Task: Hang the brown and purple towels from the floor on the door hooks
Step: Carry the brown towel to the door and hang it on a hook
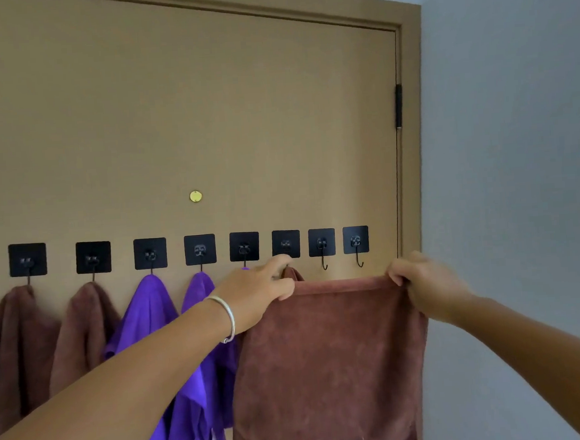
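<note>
A brown towel [329, 361] hangs spread between my hands in front of the tan door [205, 105]. My left hand [259, 290] pinches its top left corner right under the sixth black hook [286, 244], where a fold of cloth bunches. My right hand [423, 282] grips the top right corner, past the last hook. Two brown towels [16, 345] hang from the first two hooks on the left. Purple towels [145, 326] hang from the third, fourth and, partly hidden by my arm, fifth hooks. The last two hooks [323, 252] are bare.
The door frame [417, 142] and a black hinge [399, 105] stand at the right, with a grey wall [516, 135] beyond. A small brass disc [195, 196] sits on the door above the hook row.
</note>
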Demonstrator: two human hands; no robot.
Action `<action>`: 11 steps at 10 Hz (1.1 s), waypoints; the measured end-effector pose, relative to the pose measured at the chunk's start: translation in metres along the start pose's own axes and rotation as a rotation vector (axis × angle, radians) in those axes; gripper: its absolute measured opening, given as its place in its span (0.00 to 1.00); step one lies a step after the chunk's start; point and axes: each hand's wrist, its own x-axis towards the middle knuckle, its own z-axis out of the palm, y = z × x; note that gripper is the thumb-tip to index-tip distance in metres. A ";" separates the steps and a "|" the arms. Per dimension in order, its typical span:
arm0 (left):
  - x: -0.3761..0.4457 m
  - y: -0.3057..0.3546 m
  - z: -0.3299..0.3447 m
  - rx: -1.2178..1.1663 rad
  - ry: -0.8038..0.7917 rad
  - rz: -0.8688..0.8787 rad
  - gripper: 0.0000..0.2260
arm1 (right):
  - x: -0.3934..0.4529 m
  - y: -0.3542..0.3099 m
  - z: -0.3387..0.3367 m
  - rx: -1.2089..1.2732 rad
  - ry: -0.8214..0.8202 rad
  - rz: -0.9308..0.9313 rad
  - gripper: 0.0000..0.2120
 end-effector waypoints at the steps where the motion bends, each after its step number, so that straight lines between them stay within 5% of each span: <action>1: 0.019 0.000 0.009 0.117 -0.111 -0.025 0.14 | 0.009 0.004 0.003 -0.255 -0.093 -0.292 0.18; 2: 0.037 -0.002 0.019 0.085 -0.163 -0.069 0.13 | 0.021 0.006 0.016 -0.427 -0.216 -0.313 0.17; 3: 0.049 -0.001 0.035 0.055 -0.205 -0.074 0.18 | 0.035 0.003 0.033 -0.508 -0.331 -0.239 0.27; 4: 0.071 -0.001 0.040 0.112 -0.264 -0.167 0.28 | 0.055 0.003 0.043 -0.481 -0.296 -0.146 0.36; 5: 0.094 -0.003 0.046 0.160 -0.236 -0.257 0.28 | 0.076 0.006 0.051 -0.488 -0.240 -0.101 0.33; 9: 0.130 0.017 0.088 0.263 -0.333 -0.453 0.16 | 0.100 0.000 0.122 -0.419 -0.174 -0.082 0.20; 11: 0.125 0.047 0.108 0.266 -0.461 -0.470 0.23 | 0.073 -0.002 0.163 -0.260 -0.234 -0.091 0.35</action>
